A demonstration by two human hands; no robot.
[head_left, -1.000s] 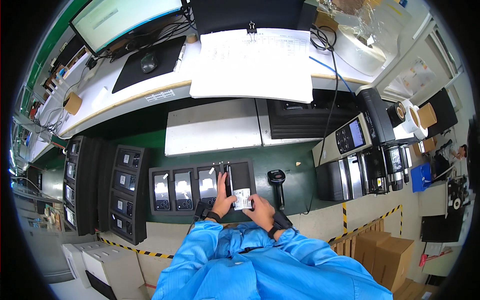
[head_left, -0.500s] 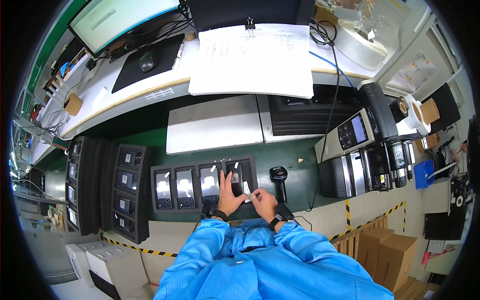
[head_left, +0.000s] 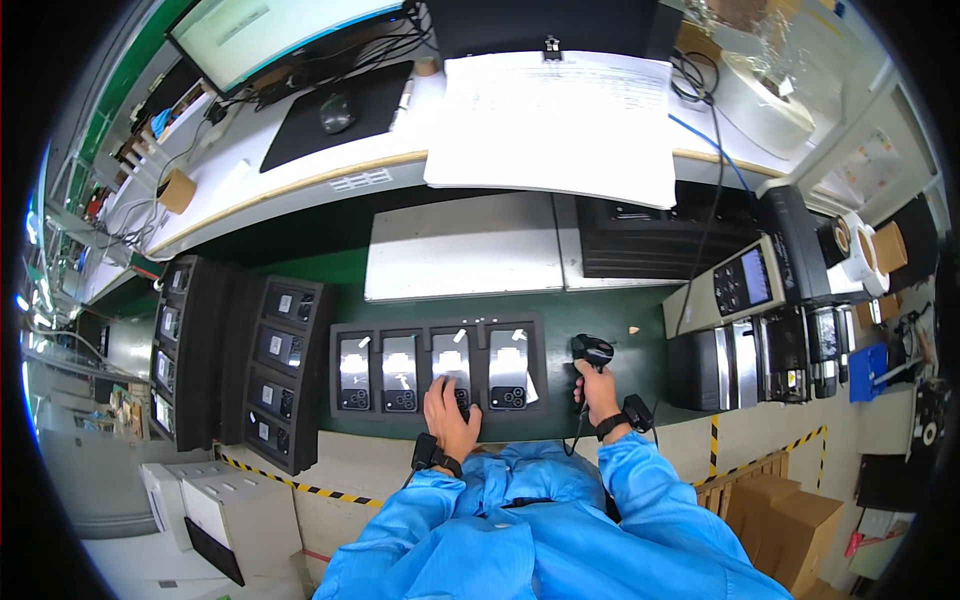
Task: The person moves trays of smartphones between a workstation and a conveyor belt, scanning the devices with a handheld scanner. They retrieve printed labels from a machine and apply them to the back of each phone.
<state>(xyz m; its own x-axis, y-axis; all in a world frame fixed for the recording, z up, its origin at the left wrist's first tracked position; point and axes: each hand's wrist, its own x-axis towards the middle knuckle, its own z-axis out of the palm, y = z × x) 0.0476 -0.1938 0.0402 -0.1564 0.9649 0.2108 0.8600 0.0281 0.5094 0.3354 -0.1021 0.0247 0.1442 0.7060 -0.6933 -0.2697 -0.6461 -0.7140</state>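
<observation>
A black foam tray (head_left: 539, 350) lies on the green mat, holding several silver phones with their backs up in separate slots. My left hand (head_left: 452, 416) rests with fingers stretched over the lower part of the third phone (head_left: 450, 352), hiding part of its cameras. In the rightmost slot, another phone (head_left: 507, 362) lies beside the left hand. A white slip (head_left: 532, 385) shows at that phone's right edge. Right of the tray, my right hand (head_left: 598, 392) is closed round the handle of a black barcode scanner (head_left: 593, 349).
More phone-filled foam trays (head_left: 282, 375) stand at the left. A label printer (head_left: 735, 310) stands at the right. Behind the mat are light panels (head_left: 465, 245) and a shelf with papers (head_left: 550, 130), a mouse (head_left: 337, 113) and a monitor (head_left: 270, 40). Cardboard boxes (head_left: 795, 525) sit low right.
My right hand has left the rightmost slot and gripped the scanner. The phone there now lies back up in its slot. My left hand has moved onto the third phone; the view has shifted.
</observation>
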